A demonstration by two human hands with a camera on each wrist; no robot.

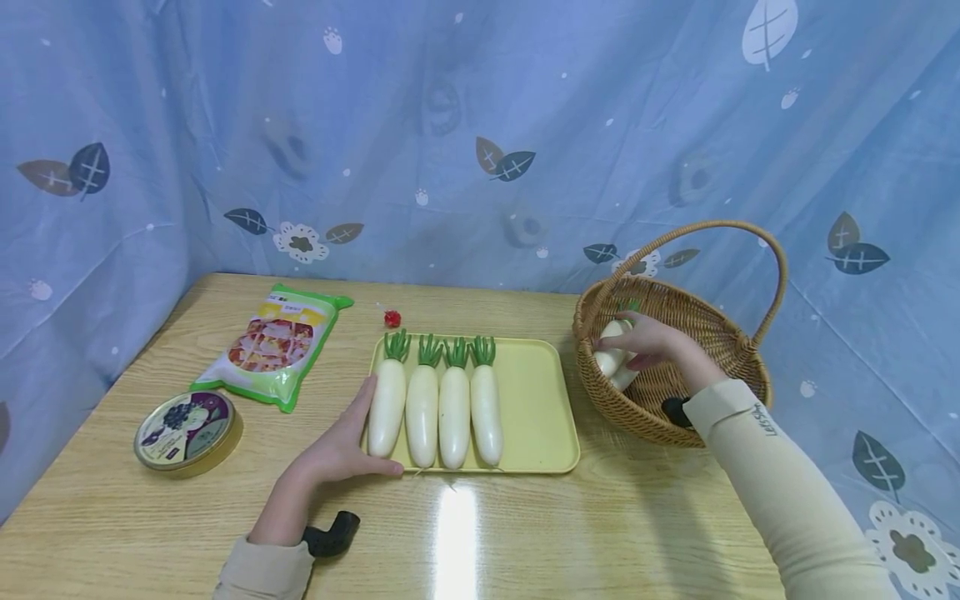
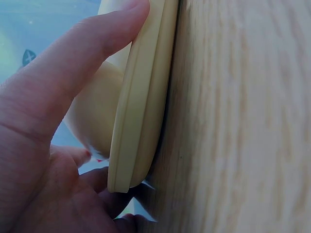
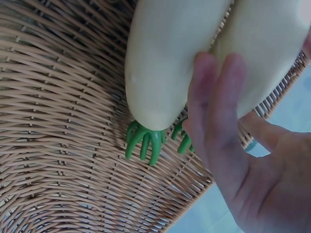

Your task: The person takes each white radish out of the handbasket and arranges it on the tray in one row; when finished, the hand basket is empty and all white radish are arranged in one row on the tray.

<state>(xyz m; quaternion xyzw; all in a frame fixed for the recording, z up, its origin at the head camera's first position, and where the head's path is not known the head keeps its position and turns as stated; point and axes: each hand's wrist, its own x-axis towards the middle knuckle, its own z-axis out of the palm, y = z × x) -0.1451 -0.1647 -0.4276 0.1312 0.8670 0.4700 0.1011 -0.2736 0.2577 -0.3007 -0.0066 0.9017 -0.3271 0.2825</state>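
Note:
Several white radishes with green tops, the leftmost point(image 1: 387, 408) among them, lie side by side on a pale yellow tray point(image 1: 536, 408). My left hand point(image 1: 341, 446) holds the tray's near left corner; in the left wrist view its thumb point(image 2: 97, 41) is over the rim and the other fingers are partly hidden behind the corner. Inside the wicker basket point(image 1: 675, 417), my right hand point(image 1: 648, 340) grips a white radish point(image 3: 267, 53), with fingers between it and another radish point(image 3: 160, 63) beside it. The hand covers part of both radishes.
Left of the tray lie a green-edged food packet point(image 1: 281, 346) and a round tin point(image 1: 187, 433). A small red object point(image 1: 392, 318) sits behind the tray. The basket's tall handle point(image 1: 720, 225) arches above it. A blue patterned curtain point(image 1: 420, 150) hangs behind the table.

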